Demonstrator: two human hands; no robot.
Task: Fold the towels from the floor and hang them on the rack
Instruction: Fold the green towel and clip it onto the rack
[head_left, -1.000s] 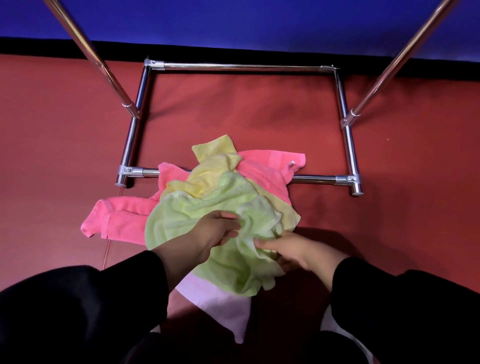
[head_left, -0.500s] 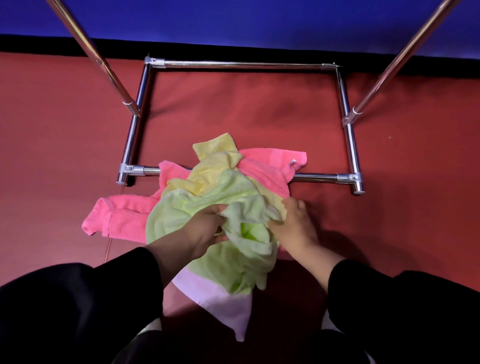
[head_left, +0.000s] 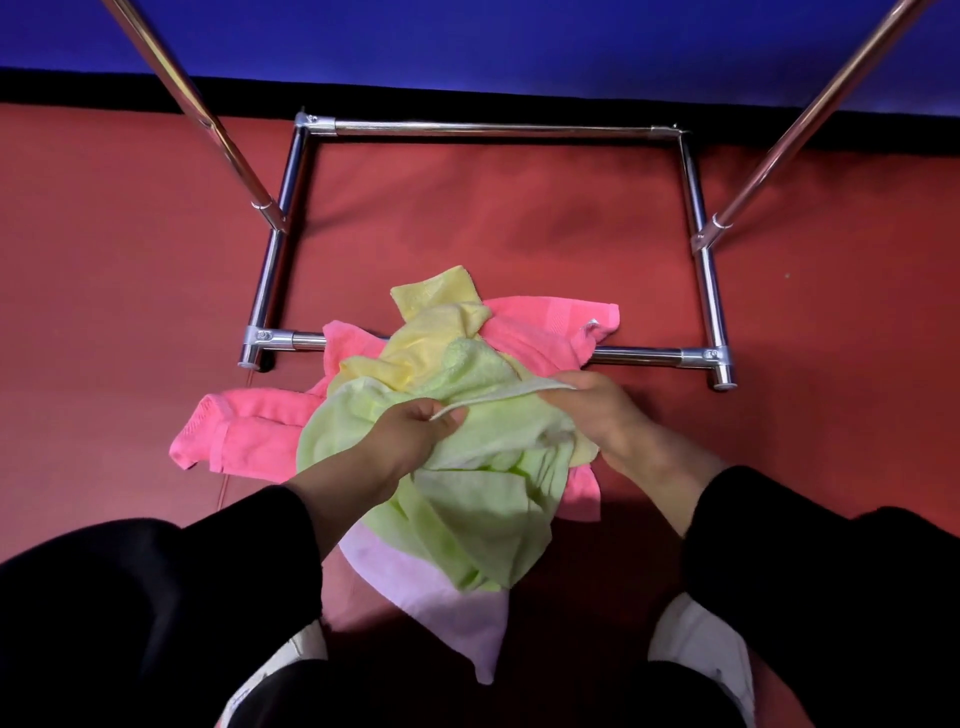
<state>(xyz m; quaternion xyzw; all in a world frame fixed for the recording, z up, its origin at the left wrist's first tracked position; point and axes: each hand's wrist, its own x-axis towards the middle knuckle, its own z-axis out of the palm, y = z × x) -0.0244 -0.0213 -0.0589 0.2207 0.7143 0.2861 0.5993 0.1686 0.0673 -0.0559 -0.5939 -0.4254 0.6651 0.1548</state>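
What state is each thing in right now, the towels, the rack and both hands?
green towel: crumpled on top of the pile, one edge stretched between both hands
yellow towel: crumpled, under the green one
pink towel: unfolded on the floor, partly over the rack's front bar
white towel: flat at the bottom of the pile
rack: standing, no towel hung on its visible bars
left hand: pinches the green towel's edge
right hand: grips the same edge
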